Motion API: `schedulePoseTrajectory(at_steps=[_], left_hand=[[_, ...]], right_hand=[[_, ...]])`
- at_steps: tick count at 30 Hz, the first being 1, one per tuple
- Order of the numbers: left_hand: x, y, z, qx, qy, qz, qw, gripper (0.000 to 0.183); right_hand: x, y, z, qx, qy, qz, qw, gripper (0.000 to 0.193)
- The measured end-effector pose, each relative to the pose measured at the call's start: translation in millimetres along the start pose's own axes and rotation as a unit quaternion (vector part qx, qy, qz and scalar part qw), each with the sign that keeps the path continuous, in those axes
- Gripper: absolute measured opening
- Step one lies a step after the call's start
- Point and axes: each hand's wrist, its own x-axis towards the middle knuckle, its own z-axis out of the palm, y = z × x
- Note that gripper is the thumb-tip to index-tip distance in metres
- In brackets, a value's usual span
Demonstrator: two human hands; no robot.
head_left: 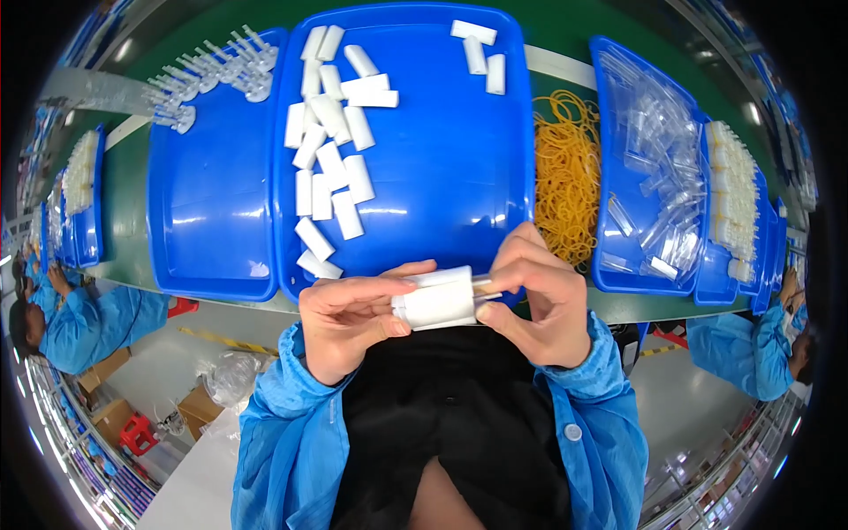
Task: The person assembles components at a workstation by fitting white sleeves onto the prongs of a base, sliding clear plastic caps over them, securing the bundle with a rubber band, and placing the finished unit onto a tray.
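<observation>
In front of my chest, close to the near edge of the large blue tray (459, 168), I hold a flat white plastic tube (439, 305). My left hand (349, 318) is closed round its left end, fingers behind and thumb in front. What looks like a second white piece shows along its upper edge. My right hand (543, 300) is closed at the other end, where thin, pale prongs stick out between thumb and fingers. Whether those prongs belong to the tube I cannot tell. Several similar white tubes (332, 165) lie in the tray, mostly along its left side.
Left of it, another blue tray (208, 221) holds clear stemmed plastic parts (212, 71) at its far end. A heap of yellow rubber bands (565, 185) lies to the right, beside a blue tray of clear plastic pieces (662, 159). Co-workers in blue sit at both sides.
</observation>
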Motion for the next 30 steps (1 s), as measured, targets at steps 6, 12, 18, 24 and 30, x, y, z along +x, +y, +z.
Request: schedulePoseTrajectory(at_steps=[6, 12, 18, 24, 30], left_hand=[[2.7, -3.8, 0.2, 0.002, 0.006, 0.022, 1.000, 0.034], [2.3, -3.2, -2.4, -0.037, 0.010, -0.058, 0.998, 0.033], [8.3, -4.8, -0.3, -0.107, 0.004, -0.052, 0.993, 0.023], [4.6, -4.2, -1.3, -0.102, 0.012, -0.030, 0.994, 0.016], [1.5, -6.3, -3.7, 0.003, -0.008, 0.073, 0.997, 0.024]], right_hand=[[7.5, -14.0, -13.6, -0.043, 0.021, -0.014, 0.999, 0.023], [-29.2, 12.6, -91.3, -0.553, 0.269, 0.063, 0.786, 0.024], [-46.5, 36.3, -103.2, -0.520, 0.226, 0.114, 0.816, 0.019], [-48.3, 24.1, -93.5, -0.404, 0.345, 0.134, 0.836, 0.014], [-40.6, -13.7, -53.4, 0.076, 0.307, 0.093, 0.944, 0.014]])
